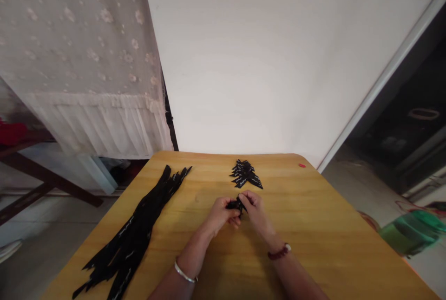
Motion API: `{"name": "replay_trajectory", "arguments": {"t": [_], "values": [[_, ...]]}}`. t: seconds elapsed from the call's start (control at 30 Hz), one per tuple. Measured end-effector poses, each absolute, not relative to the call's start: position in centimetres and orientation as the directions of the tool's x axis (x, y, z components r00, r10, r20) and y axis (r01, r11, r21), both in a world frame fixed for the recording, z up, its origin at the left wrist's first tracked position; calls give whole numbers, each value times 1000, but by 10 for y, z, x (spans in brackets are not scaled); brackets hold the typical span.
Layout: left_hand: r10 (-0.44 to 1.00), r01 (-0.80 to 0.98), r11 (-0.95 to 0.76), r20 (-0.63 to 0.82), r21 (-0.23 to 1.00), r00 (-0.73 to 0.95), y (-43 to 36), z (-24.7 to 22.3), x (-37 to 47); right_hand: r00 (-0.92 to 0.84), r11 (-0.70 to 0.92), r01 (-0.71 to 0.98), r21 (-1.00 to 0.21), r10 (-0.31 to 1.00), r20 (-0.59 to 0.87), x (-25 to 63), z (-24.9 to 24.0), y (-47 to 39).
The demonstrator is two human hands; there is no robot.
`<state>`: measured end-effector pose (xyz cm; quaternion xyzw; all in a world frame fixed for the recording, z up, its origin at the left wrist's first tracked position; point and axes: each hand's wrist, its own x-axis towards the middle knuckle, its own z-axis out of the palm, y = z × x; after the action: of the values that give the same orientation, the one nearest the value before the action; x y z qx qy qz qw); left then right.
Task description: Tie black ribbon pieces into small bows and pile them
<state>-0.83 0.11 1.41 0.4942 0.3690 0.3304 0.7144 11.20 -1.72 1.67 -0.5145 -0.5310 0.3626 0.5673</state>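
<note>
Between my two hands, over the middle of the table, is a small bunched black ribbon point(238, 204). My left hand point(225, 212) pinches it from the left, fingers curled around it. From the right, my right hand point(252, 205) grips its upper part between thumb and fingertips. The ribbon's exact shape is partly hidden by my fingers. Just beyond my hands lies a small pile of black ribbon bows point(245, 173) with white lettering. To the left stretches a long bundle of black ribbon strips point(139, 230), also printed in white.
The wooden table point(306, 225) stands against a white wall point(251, 58). A small red object point(302, 165) lies near its far right corner. Left of the table hangs a lace-patterned curtain point(87, 49). A green container point(411, 230) is on the floor at right.
</note>
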Motion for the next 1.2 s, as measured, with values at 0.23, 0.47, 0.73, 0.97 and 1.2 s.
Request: {"name": "replay_trajectory", "arguments": {"t": [0.23, 0.47, 0.73, 0.97, 1.2], "values": [[862, 25, 207, -195, 978, 467, 1, 7, -5, 148, 29, -202, -979, 989, -1, 111, 19, -22], [918, -178, 248, -173, 952, 355, 4, 24, -16, 215, 213, 80, -974, 950, 225, 113, 16, -17], [777, -322, 440, -175, 838, 605, 0, 19, -11, 184, 237, 204, -950, 944, 275, 105, 13, -19], [859, -342, 372, -181, 863, 478, -2, 16, -3, 231, 216, 169, -962, 940, 252, 105, 14, -18], [890, -283, 322, -187, 903, 416, 0, 15, -5, 177, 209, 185, -960, 954, 242, 111, 12, -18]]}}
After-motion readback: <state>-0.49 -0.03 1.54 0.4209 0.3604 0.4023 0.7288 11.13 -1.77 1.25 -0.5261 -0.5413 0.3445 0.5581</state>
